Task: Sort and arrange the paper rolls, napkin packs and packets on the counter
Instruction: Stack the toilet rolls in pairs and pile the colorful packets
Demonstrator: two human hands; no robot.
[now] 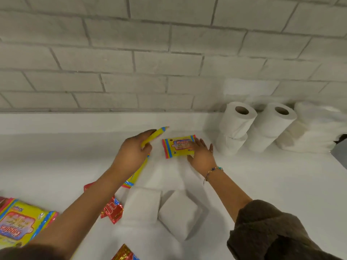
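Hands: left (132,152) gripping packet (154,136), right (201,153) flat on pack (177,148)

Dark brown sleeve (266,228), beaded bracelet (213,170)

Brightness: bright, even, soft light.
Glare: white counter (281,184) nearly blown out; napkin packs (178,212) hard to separate from it.
Shadows: faint and soft under both forearms.
Distortion: brick wall (150,62) courses bowed by wide-angle lens.
Sharpness: slightly soft overall, blurrier towards bottom corners.
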